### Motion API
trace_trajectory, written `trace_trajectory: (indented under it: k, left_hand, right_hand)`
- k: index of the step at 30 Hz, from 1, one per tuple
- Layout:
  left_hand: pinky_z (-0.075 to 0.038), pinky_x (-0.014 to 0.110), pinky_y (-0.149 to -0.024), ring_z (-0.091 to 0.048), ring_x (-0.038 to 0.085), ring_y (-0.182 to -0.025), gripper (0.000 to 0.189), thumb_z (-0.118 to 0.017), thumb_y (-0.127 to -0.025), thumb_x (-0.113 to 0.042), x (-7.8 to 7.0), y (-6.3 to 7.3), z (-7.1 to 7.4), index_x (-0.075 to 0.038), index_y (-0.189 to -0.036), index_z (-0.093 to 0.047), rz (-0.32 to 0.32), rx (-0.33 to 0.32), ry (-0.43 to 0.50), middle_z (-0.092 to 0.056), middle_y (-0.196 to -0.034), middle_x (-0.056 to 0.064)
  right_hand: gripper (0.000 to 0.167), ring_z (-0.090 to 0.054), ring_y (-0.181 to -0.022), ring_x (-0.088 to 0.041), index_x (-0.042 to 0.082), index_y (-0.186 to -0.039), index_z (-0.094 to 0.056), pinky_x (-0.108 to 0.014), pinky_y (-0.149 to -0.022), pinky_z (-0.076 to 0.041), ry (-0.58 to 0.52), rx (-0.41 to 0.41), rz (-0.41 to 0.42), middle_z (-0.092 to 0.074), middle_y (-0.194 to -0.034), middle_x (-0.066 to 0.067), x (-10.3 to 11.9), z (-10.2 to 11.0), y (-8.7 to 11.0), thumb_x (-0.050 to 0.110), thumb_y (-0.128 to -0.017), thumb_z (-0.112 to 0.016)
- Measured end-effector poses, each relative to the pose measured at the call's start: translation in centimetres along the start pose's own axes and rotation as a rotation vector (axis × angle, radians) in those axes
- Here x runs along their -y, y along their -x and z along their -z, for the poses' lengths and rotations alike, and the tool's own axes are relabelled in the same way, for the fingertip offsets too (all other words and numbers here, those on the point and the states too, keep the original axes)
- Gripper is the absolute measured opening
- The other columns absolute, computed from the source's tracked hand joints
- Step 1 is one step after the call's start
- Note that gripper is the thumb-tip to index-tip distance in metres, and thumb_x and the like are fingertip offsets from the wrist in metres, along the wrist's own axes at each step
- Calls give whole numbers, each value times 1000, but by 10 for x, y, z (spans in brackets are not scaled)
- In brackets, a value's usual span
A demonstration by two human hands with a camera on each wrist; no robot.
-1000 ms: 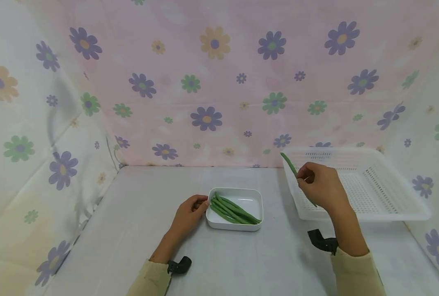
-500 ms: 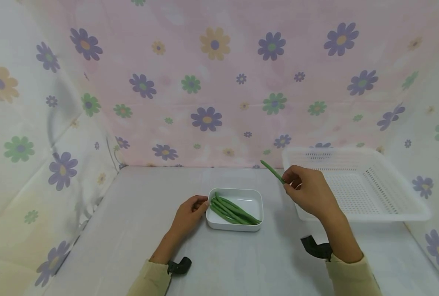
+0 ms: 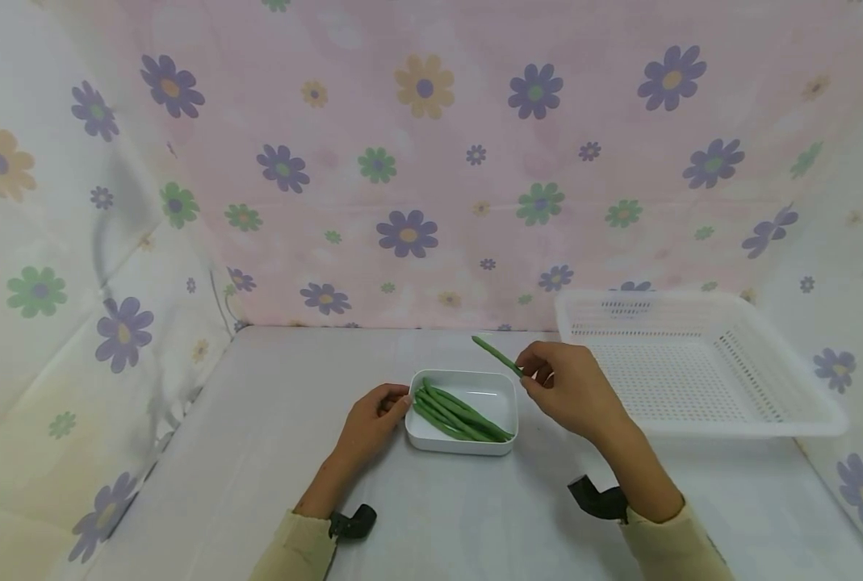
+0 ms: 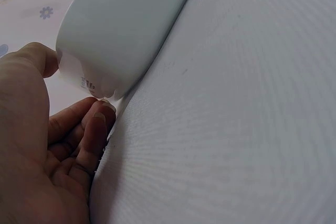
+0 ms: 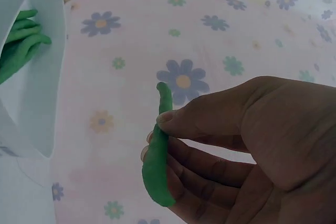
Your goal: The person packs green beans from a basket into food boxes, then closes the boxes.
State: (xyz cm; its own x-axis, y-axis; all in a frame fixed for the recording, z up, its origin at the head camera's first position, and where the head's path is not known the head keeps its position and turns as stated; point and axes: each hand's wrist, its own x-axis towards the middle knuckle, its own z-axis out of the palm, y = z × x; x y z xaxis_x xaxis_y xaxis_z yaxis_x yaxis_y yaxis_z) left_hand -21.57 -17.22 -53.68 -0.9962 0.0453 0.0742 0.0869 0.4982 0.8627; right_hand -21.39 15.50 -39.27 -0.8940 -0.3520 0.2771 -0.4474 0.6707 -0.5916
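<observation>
A white rectangular dish stands on the table, with several green beans lying lengthwise along its left and front side. My left hand holds the dish's left end, its thumb at the rim and its curled fingertips by the lower edge, as the left wrist view shows. Just right of the dish and above the table, my right hand pinches a single green bean between thumb and fingers. In the right wrist view that bean hangs apart from the dish, tilted.
A large white perforated plastic basket sits on the right of the white-covered table, behind and beside my right forearm. Flower-patterned cloth hangs at the back and both sides.
My right hand has moved left with the green bean, from over the basket to beside the dish. The left hand and the dish have stayed in place.
</observation>
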Motion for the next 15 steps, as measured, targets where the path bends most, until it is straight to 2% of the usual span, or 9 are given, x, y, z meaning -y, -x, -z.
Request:
trace_trajectory:
  k: [7,15]
  left_hand:
    - [-51,27,-81,-61,12,-91,31,-69,-105,-34,-2,1,0,-13,-129,-73,6,-3,-4,-71,-104,-3]
    - [-51,27,-81,-62,12,-91,31,-69,-105,-34,-2,1,0,-14,-129,-73,3,-2,0,-71,-104,-3]
  right_hand:
    - [17,-65,-74,-8,8,-100,-76,-29,-70,-58,-52,22,49,-73,-87,3,2,-20,-3,-4,-89,-77]
    - [18,-65,-75,-8,10,-100,-76,-26,-70,-59,-123,26,65,-73,-86,4,-1,-45,-8,-4,-88,-80]
